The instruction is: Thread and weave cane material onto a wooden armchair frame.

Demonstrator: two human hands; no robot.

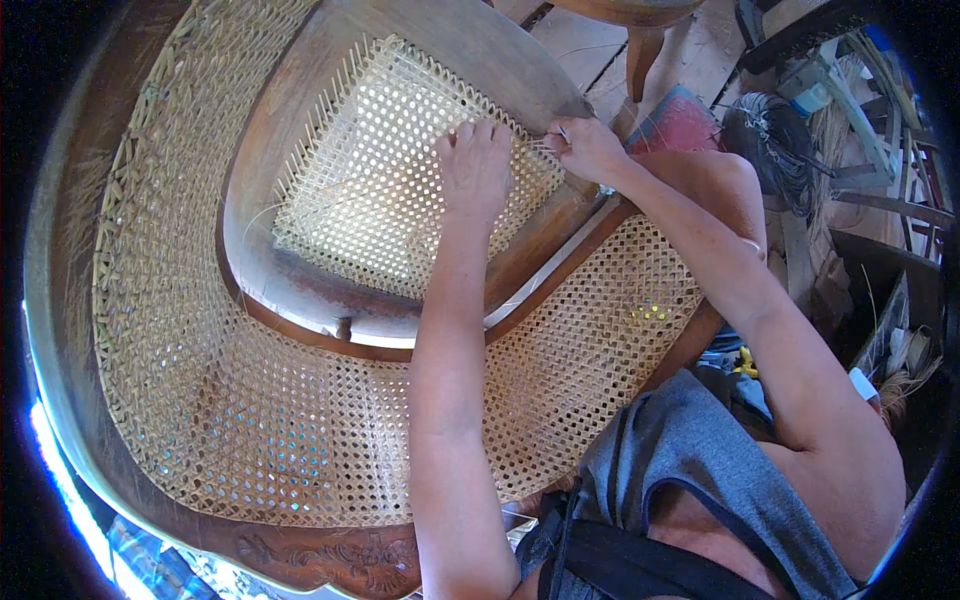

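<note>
A wooden seat frame (545, 70) carries a panel of woven cane (375, 170), with loose strand ends standing up along its left edge. My left hand (475, 165) lies on this weave near its right part, fingers slightly bent and their tips partly hidden. At the right rim of the frame, my right hand (588, 150) pinches a thin pointed tool (563, 132), small and hard to make out. Fine cane strands (540, 146) run between these fingers and the panel's edge.
Around the seat curves a large cane-woven backrest (300, 440) with a carved wooden rim (330, 560). At the right lie a coil of dark strands (768, 140), a red flat piece (680, 125) and wooden scraps (850, 120). A wooden furniture leg (643, 60) stands at the top.
</note>
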